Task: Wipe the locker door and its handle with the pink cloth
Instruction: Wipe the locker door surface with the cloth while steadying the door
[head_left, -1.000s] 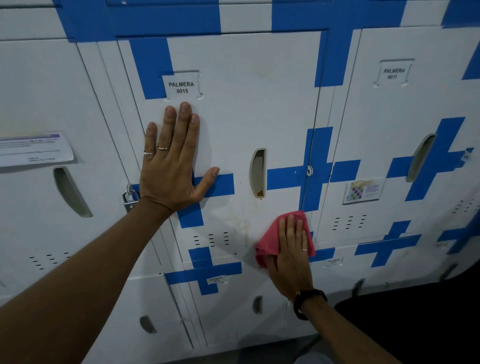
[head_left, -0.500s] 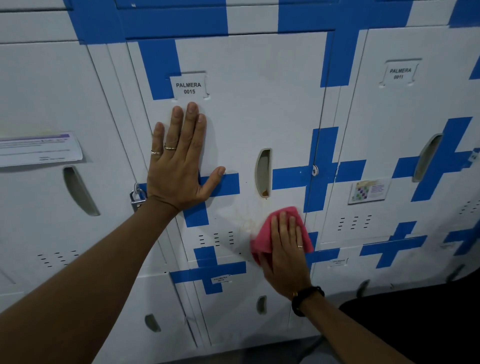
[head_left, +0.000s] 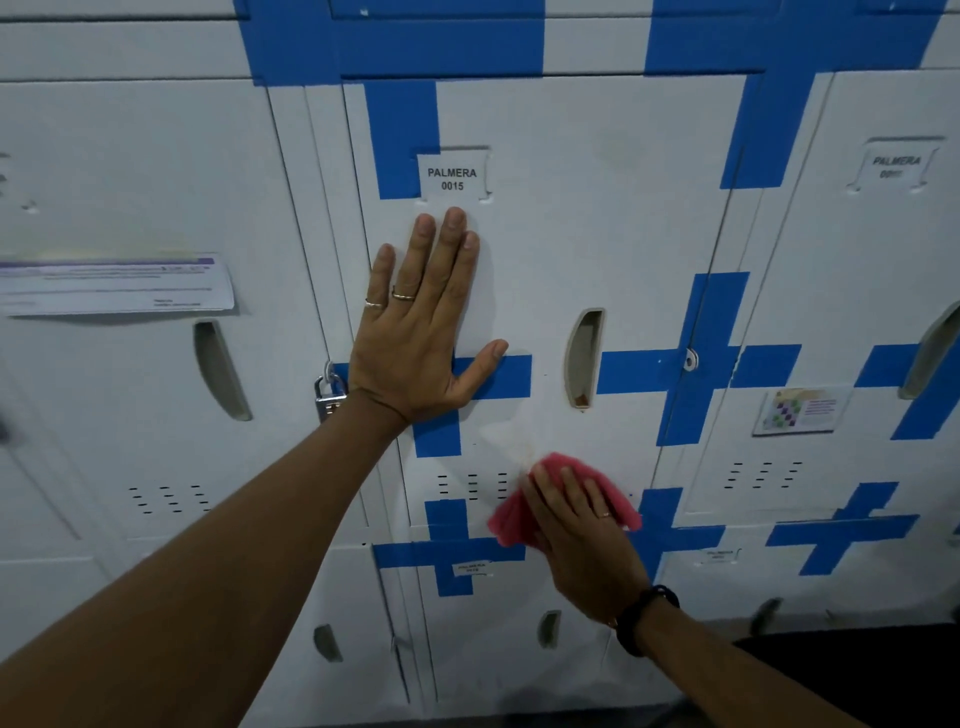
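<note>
The white locker door (head_left: 597, 223) labelled PALMERA 0015 fills the middle of the view, crossed by blue tape strips. Its recessed handle (head_left: 584, 358) sits right of centre, with a brownish mark at its lower end. My left hand (head_left: 421, 332) lies flat on the door, fingers spread, below the label. My right hand (head_left: 582, 530) presses the pink cloth (head_left: 571, 491) against the door's lower part, below the handle and beside the vent slots. A faint yellowish smear shows on the door just above the cloth.
A silver padlock (head_left: 328, 397) hangs at the door's left edge by my left wrist. A paper notice (head_left: 114, 286) is stuck on the left locker. A small coloured sticker (head_left: 800, 410) sits on the right locker. More locker doors run below.
My right hand with the pink cloth has slid left along the lower part of the door. My left hand has stayed flat in place; the camera has shifted a little.
</note>
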